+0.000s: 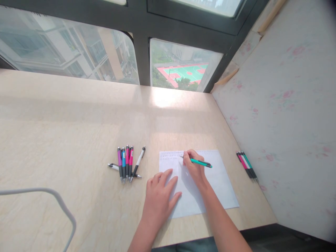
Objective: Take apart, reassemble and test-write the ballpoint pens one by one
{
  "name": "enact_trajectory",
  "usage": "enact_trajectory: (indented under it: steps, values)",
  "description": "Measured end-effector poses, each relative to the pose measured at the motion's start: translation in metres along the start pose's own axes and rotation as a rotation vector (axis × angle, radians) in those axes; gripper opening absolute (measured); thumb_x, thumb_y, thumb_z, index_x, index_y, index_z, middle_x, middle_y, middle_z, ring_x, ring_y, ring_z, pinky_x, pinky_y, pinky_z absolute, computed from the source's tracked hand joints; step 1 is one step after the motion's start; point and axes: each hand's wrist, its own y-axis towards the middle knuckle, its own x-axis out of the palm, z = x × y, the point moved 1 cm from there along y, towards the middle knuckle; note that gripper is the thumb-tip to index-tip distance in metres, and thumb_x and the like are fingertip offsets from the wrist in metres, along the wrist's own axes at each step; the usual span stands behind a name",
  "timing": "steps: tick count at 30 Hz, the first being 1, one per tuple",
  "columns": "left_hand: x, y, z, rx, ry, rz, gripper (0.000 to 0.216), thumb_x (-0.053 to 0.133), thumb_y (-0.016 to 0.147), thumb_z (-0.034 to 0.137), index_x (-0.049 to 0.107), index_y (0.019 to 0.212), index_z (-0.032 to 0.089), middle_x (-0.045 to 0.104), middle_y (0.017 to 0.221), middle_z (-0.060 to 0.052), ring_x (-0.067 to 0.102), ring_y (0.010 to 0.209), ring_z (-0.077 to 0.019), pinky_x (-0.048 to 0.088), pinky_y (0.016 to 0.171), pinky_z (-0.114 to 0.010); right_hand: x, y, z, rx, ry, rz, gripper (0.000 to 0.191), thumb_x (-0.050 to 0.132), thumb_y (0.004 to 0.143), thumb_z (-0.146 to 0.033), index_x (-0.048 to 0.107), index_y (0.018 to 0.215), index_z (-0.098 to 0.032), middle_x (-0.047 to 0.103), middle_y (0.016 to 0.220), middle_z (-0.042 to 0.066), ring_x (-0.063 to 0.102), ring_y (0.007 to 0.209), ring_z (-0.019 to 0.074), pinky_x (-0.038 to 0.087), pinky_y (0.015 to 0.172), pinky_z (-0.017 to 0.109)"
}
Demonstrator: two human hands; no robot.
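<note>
In the head view, the step in hand appears to be handwriting: the right hand (196, 171) is closed round a teal pen (201, 162), its tip at the sheet of paper (220, 187), toward 11 o'clock from the sheet's middle. Whether the tip touches cannot be told. The left hand (159, 194) is empty, its fingers spread, lying across the sheet's edge at 8 o'clock as if to steady it; the two hands are apart. Small rows of writing (169, 155) run along the top of the page, too faint to read. The next move seems to call for a light, controlled stroke along the row, with the left hand keeping the paper from sliding. No cup, box or tray shows; the spare pens lie loose on the bench (86, 140). At 10 o'clock from the sheet sits a pen cluster (124, 162), purple, blue, pink and white, with one white pen (113, 166) crossing under the others. At 2 o'clock, near the wall (296, 140), a smaller row of pens (246, 166) lies side by side, pink, white and green. A grey cable (60, 204) curves well apart, toward 9 o'clock.
</note>
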Motion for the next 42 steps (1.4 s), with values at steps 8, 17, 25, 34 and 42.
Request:
enact_trajectory:
  steps: [8, 17, 25, 34, 42]
  values:
    - [-0.0023, 0.0002, 0.0031, -0.006, 0.070, -0.010, 0.033, 0.063, 0.086, 0.034, 0.061, 0.119, 0.029, 0.055, 0.139, -0.004, 0.047, 0.115, -0.0305, 0.037, 0.092, -0.049, 0.0032, 0.0012, -0.0003, -0.007, -0.067, 0.006, 0.037, 0.053, 0.090, -0.043, 0.049, 0.061, -0.020, 0.045, 0.054, -0.004, 0.040, 0.053, 0.0111, 0.031, 0.053, 0.025]
    - [-0.0007, -0.0001, 0.0024, 0.006, 0.077, 0.006, 0.034, 0.063, 0.085, 0.034, 0.061, 0.119, 0.029, 0.054, 0.139, -0.005, 0.048, 0.115, -0.0309, 0.038, 0.092, -0.049, 0.0032, 0.0002, 0.0000, -0.024, -0.086, 0.005, 0.037, 0.054, 0.089, -0.042, 0.050, 0.061, -0.020, 0.046, 0.053, -0.004, 0.041, 0.052, 0.0110, 0.031, 0.053, 0.025]
    - [-0.0008, -0.0004, 0.0024, -0.002, 0.074, -0.005, 0.033, 0.062, 0.086, 0.034, 0.061, 0.119, 0.029, 0.054, 0.139, -0.005, 0.047, 0.116, -0.0308, 0.038, 0.092, -0.049, 0.0030, -0.0011, -0.0015, -0.003, -0.065, 0.028, 0.033, 0.056, 0.088, -0.044, 0.055, 0.066, -0.019, 0.054, 0.058, -0.003, 0.046, 0.055, 0.0123, 0.035, 0.055, 0.026]
    - [-0.0029, -0.0010, 0.0037, 0.005, 0.080, -0.017, 0.031, 0.058, 0.088, 0.032, 0.060, 0.119, 0.029, 0.053, 0.140, -0.006, 0.047, 0.116, -0.0301, 0.038, 0.092, -0.049, 0.0033, -0.0009, -0.0023, -0.034, -0.064, 0.029, 0.034, 0.054, 0.089, -0.042, 0.051, 0.064, -0.020, 0.050, 0.056, -0.004, 0.044, 0.054, 0.0120, 0.034, 0.055, 0.026]
    - [-0.0030, -0.0002, 0.0043, 0.011, 0.090, -0.013, 0.030, 0.057, 0.089, 0.031, 0.060, 0.119, 0.028, 0.053, 0.140, -0.006, 0.047, 0.117, -0.0294, 0.038, 0.093, -0.049, 0.0030, 0.0001, 0.0002, -0.069, -0.071, 0.028, 0.038, 0.051, 0.089, -0.045, 0.049, 0.061, -0.020, 0.045, 0.053, -0.005, 0.041, 0.051, 0.0116, 0.032, 0.052, 0.026]
